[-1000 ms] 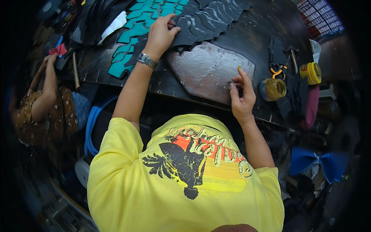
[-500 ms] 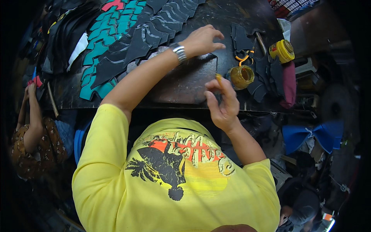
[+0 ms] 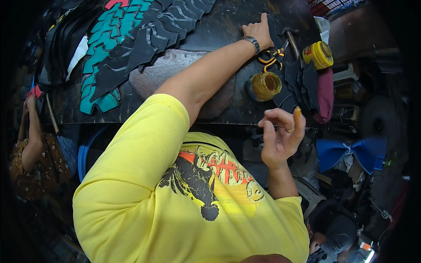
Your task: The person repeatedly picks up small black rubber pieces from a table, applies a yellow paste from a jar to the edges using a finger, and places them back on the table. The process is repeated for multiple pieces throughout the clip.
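My left hand [image 3: 259, 33] reaches far across the dark table [image 3: 237, 17], its index finger stretched out. It lies over a few flat black cut pieces [image 3: 272, 27], partly covering them. Lower right, in front of the table edge, my right hand [image 3: 285, 136] is raised with loosely bent fingers apart. Amber, glue-like stuff coats one of its fingertips, and a ring is on a finger. Between the hands stands an open jar [image 3: 265, 87] smeared with the same amber stuff. Orange-and-black-handled scissors [image 3: 274, 57] lie just beyond it.
Rows of overlapping black pieces [image 3: 158, 35] and teal pieces [image 3: 98, 52] cover the left side. A smooth stone slab [image 3: 162, 72] lies under my left forearm. At right are a hammer [image 3: 293, 45], a yellow tub [image 3: 318, 55] and maroon cloth [image 3: 324, 94]. Another person's hands [image 3: 30, 103] are at far left.
My left hand has moved right and farther away, from above the slab to the black pieces. My right hand has drawn back from beside the jar toward the lower right.
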`<state>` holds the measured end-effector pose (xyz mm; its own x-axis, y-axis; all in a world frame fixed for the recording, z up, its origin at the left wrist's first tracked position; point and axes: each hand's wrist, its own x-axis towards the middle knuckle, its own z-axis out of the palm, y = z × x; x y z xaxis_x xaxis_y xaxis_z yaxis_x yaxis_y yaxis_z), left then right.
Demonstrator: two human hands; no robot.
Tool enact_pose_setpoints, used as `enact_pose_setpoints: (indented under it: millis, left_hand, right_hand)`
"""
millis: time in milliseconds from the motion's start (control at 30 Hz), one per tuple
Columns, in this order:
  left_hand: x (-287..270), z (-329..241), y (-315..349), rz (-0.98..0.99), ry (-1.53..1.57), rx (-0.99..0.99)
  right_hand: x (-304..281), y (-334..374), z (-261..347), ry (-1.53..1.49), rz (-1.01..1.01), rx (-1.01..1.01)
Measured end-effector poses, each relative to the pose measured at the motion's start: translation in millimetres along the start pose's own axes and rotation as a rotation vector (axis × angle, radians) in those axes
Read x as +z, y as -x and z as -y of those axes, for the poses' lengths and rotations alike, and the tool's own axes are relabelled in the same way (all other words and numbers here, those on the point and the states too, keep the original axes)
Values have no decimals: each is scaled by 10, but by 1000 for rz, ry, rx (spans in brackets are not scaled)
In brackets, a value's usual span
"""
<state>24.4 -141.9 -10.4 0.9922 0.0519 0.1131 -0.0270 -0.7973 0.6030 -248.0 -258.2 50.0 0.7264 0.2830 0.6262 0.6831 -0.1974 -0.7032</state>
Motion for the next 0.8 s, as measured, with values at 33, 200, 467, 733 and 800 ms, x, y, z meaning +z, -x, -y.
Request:
enact_pose_setpoints:
  millis: [33,200,467,733,800]
  left_hand:
    - [5,19,-21,24,25,12]
    - [-69,369,-99,-105,337,151]
    - [-951,1220,251,252,104,232]
    - [-1303,975,758,-50,623,248]
    - [-1444,935,953,127,882,156]
  right_hand:
    - [-23,-17,-20,0,-47,39]
    - [-349,-244,-191,41,-200,150]
    - [-529,-620,-392,452,192,201]
    - [-242,-926,-404,958,581,107]
    - [-257,-960,-386,930,574,153]
